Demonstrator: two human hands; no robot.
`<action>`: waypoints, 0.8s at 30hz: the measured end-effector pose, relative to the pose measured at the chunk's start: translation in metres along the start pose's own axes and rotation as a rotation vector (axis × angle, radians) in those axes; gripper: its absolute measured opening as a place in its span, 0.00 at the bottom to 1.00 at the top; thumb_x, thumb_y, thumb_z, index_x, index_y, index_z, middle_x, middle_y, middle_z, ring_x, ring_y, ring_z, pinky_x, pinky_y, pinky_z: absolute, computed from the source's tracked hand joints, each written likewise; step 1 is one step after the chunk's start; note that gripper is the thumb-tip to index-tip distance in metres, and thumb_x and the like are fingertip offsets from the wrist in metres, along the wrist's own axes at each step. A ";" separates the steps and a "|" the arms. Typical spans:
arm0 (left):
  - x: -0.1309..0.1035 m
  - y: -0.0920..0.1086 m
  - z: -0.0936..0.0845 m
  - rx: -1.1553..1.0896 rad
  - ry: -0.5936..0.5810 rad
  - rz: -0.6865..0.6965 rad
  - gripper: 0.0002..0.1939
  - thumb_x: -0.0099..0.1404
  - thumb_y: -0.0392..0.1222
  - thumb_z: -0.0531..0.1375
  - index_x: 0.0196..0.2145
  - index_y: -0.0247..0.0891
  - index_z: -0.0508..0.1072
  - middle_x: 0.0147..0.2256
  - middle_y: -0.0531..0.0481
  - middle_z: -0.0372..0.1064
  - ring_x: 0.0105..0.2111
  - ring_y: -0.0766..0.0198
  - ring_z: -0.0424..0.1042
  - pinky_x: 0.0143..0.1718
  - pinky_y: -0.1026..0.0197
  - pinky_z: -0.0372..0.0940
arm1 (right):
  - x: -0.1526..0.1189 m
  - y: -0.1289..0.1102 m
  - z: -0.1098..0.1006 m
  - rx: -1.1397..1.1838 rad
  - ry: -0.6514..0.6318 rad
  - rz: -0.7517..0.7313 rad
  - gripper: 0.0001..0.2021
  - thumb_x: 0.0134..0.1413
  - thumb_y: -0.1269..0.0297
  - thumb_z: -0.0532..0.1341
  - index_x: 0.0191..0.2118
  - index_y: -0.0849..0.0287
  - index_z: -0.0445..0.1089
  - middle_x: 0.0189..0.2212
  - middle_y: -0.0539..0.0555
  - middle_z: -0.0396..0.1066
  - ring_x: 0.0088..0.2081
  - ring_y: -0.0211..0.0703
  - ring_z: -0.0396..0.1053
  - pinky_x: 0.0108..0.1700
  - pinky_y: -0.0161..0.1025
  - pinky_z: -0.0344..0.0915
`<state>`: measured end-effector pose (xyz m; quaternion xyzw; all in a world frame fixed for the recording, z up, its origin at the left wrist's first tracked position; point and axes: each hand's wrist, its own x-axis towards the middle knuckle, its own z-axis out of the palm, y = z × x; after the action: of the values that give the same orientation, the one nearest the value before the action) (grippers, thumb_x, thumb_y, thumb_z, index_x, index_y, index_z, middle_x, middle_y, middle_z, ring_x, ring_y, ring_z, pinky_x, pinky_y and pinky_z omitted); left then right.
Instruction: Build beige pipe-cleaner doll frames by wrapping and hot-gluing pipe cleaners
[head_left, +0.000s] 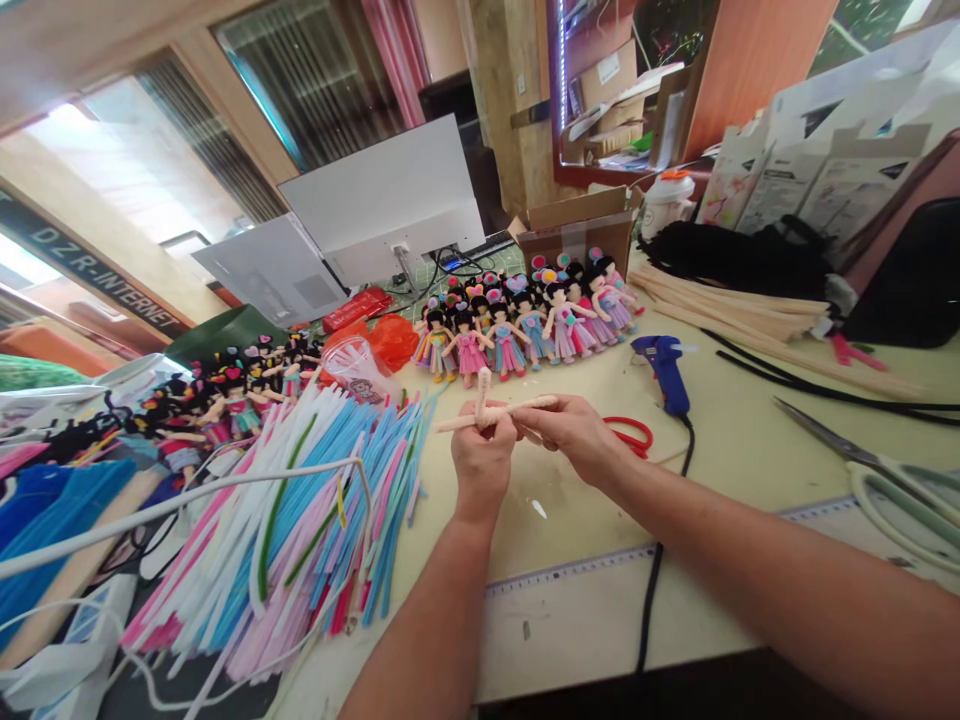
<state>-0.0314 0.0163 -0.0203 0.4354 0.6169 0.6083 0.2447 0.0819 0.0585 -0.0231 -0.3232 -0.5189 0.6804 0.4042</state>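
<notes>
Over the middle of the pale table, both hands work on one piece made of beige pipe cleaners (481, 392). It has an upright stub and arms sticking out to the left and right. My left hand (484, 455) is closed round its lower middle, thumb on top. With thumb and fingers, my right hand (574, 432) pinches the part of the piece that reaches right. The palms hide its lower portion. Just right of my right hand lie red-handled scissors (631, 436), partly covered by the hand. Beyond the hands stand several finished pipe-cleaner dolls (506, 335) in colourful skirts.
A blue glue gun (664, 372) with a black cord lies to the right, near large scissors (862, 455). Beige pipe cleaners (742, 305) and black ones (742, 255) are piled at the back right. Many coloured pipe cleaners (300, 520) spread leftward, crossed by a white cable (187, 492). A ruler (570, 572) runs along the front.
</notes>
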 end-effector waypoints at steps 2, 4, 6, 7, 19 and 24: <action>0.000 -0.002 0.000 0.037 0.000 0.035 0.04 0.52 0.37 0.60 0.29 0.39 0.69 0.21 0.55 0.69 0.23 0.66 0.69 0.27 0.65 0.64 | -0.001 -0.001 0.000 0.014 0.003 0.021 0.13 0.41 0.55 0.67 0.21 0.59 0.72 0.16 0.46 0.59 0.21 0.32 0.47 0.24 0.37 0.42; 0.000 -0.004 -0.001 0.081 -0.002 0.074 0.04 0.53 0.37 0.60 0.29 0.39 0.69 0.24 0.54 0.69 0.24 0.66 0.69 0.28 0.64 0.64 | 0.000 0.000 0.000 0.064 -0.003 0.056 0.14 0.40 0.53 0.68 0.22 0.60 0.71 0.16 0.45 0.58 0.20 0.32 0.47 0.23 0.37 0.41; 0.000 -0.006 -0.001 0.135 -0.010 0.129 0.03 0.55 0.37 0.60 0.30 0.40 0.70 0.25 0.54 0.70 0.26 0.65 0.68 0.29 0.64 0.64 | 0.001 0.002 -0.001 0.135 0.001 0.092 0.16 0.38 0.52 0.70 0.22 0.59 0.69 0.15 0.44 0.57 0.19 0.31 0.47 0.22 0.36 0.41; -0.001 -0.007 -0.002 0.161 -0.010 0.166 0.03 0.55 0.37 0.60 0.30 0.40 0.70 0.26 0.53 0.70 0.26 0.64 0.68 0.30 0.63 0.64 | 0.001 0.003 -0.001 0.166 0.009 0.108 0.16 0.37 0.52 0.70 0.22 0.59 0.68 0.15 0.44 0.56 0.18 0.31 0.47 0.22 0.36 0.42; 0.001 -0.009 -0.010 0.266 -0.160 0.567 0.03 0.63 0.37 0.59 0.35 0.42 0.73 0.40 0.44 0.74 0.44 0.56 0.72 0.50 0.53 0.65 | 0.003 0.001 -0.003 0.357 0.008 0.220 0.20 0.28 0.55 0.74 0.22 0.58 0.65 0.14 0.42 0.56 0.18 0.30 0.48 0.20 0.34 0.43; 0.001 -0.009 -0.013 0.225 -0.171 0.544 0.11 0.62 0.39 0.60 0.44 0.41 0.72 0.51 0.40 0.68 0.53 0.54 0.69 0.52 0.52 0.66 | 0.006 -0.001 -0.007 0.355 0.038 0.169 0.18 0.30 0.58 0.72 0.20 0.57 0.62 0.14 0.42 0.54 0.19 0.31 0.49 0.23 0.35 0.46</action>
<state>-0.0453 0.0109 -0.0271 0.6584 0.5184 0.5406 0.0740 0.0852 0.0675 -0.0241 -0.3021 -0.3538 0.7866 0.4059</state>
